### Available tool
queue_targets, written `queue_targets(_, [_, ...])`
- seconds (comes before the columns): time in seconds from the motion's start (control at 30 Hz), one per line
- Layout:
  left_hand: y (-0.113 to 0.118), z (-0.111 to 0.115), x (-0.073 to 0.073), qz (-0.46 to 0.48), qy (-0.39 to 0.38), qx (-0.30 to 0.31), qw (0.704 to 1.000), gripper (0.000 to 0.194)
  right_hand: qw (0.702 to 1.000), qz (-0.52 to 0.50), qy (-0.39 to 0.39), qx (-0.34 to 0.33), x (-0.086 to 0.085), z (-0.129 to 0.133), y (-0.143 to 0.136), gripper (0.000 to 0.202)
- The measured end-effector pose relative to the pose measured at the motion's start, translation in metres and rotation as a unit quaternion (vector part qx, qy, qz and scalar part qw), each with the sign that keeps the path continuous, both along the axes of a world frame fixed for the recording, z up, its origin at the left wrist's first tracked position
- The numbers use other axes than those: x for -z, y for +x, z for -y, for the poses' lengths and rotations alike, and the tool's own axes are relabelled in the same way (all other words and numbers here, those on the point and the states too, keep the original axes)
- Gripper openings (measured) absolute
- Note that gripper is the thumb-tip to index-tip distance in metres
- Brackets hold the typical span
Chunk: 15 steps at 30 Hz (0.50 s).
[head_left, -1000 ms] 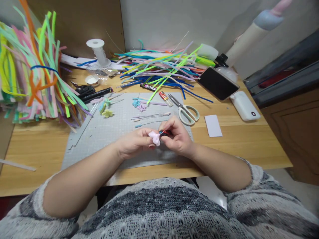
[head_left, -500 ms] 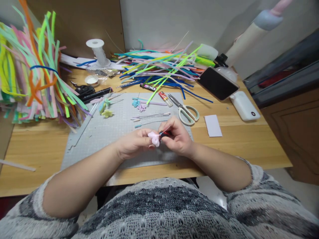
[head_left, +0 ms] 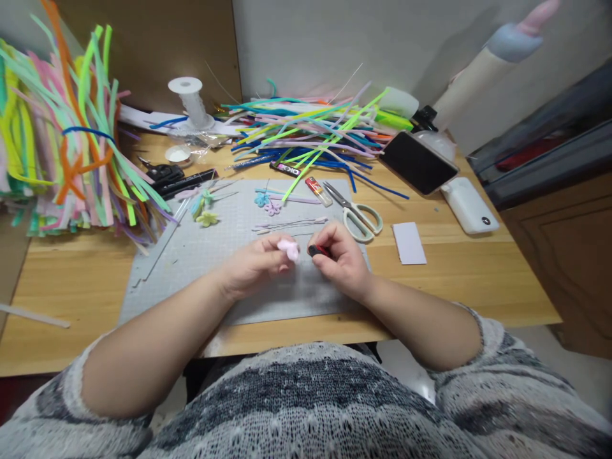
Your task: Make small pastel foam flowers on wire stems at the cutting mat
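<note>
Desk (head_left: 478,280) w/ grey cutting mat (head_left: 201,255) in the middle, nothing on it shifted vs 1 s ago. Big pile of pipe cleaners (head_left: 71,140) far left, second loose heap (head_left: 310,131) along the far edge. Phone (head_left: 418,162) and white power bank (head_left: 469,205) far right, white card (head_left: 409,242) near those. Scissors (head_left: 356,213) just right of mat centre, lighter-ish red tube (head_left: 318,190) beside them. White spool (head_left: 190,102) far, black cutters (head_left: 162,172) left of mat. Finished bits on the mat: green/yellow flower (head_left: 205,213), blue + lilac flowers (head_left: 266,203), a few thin stems (head_left: 291,224).

Change: hands were pressed together 1 s and 0.5 s ago, pink piece and tool touching. Now they're apart, small gap btwn them, both slightly farther up the mat.

Left hand (head_left: 251,264): closed, pinching the pink flower (head_left: 288,248) at the fingertips, just above the mat, near centre.
Right hand (head_left: 342,261): closed round a small red/black tool (head_left: 316,250), tip pointing left at the flower, not touching it.

My read: the joining/trim bit on this flower looks done or paused, since tool and flower have separated. Can't tell whether any wire still links the two, too fine to see.
</note>
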<state>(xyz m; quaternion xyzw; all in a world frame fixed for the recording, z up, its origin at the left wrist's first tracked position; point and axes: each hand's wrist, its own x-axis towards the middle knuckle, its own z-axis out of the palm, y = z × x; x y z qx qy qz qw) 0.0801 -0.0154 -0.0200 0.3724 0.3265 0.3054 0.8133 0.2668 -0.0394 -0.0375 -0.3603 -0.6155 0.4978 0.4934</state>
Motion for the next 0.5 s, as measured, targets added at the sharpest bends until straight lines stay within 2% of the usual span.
queue_targets(0.07, [-0.007, -0.012, -0.002, -0.040, 0.075, -0.125, 0.989, 0.028, 0.999, 0.004, -0.019, 0.044, 0.002, -0.002, 0.000, 0.024])
queue_targets(0.1, [-0.012, -0.020, -0.002, -0.081, 0.131, -0.205, 0.967, 0.025, 0.998, 0.003, -0.029, 0.060, 0.004, -0.003, 0.000, 0.023])
queue_targets(0.13, [-0.017, -0.027, -0.002, -0.147, 0.200, -0.271, 0.930, 0.021, 0.997, 0.001, -0.036, 0.070, 0.005, -0.004, 0.000, 0.023])
queue_targets(0.2, [-0.028, -0.040, -0.001, -0.319, 0.326, -0.345, 0.820, 0.014, 0.996, -0.003, -0.040, 0.075, 0.007, -0.004, -0.001, 0.023])
queue_targets(0.27, [-0.036, -0.047, 0.001, -0.477, 0.412, -0.314, 0.710, 0.009, 0.997, -0.005, -0.037, 0.068, 0.008, -0.004, -0.001, 0.022])
queue_targets(0.33, [-0.040, -0.048, 0.002, -0.577, 0.458, -0.253, 0.627, 0.007, 0.998, -0.003, -0.035, 0.059, 0.007, -0.004, -0.002, 0.022])
queue_targets(0.4, [-0.039, -0.044, 0.003, -0.629, 0.477, -0.212, 0.576, 0.010, 0.998, 0.001, -0.036, 0.057, 0.006, -0.004, -0.002, 0.021])
queue_targets(0.5, [-0.034, -0.040, 0.007, -0.664, 0.487, -0.178, 0.538, 0.015, 0.997, 0.007, -0.041, 0.060, 0.005, -0.003, -0.002, 0.022])
